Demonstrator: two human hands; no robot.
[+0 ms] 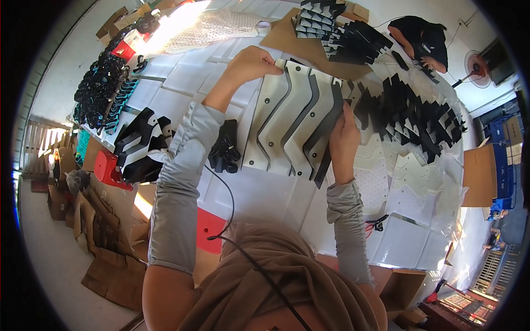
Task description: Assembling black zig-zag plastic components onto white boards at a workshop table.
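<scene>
One cream panel (287,117), marked with dark zigzags and spots, is held above the white table (259,193), pinched by the left hand (247,65) at a top corner and by the right hand (344,139), by which its right edge is partly covered. Black pieces (422,121) are heaped farther right.

Zigzag panel (281,113) center frame, over table (254,193); zigzag strips (411,113) piled right of it; pliers (377,223) on table, lower right; cardboard (113,276) lower left.
</scene>
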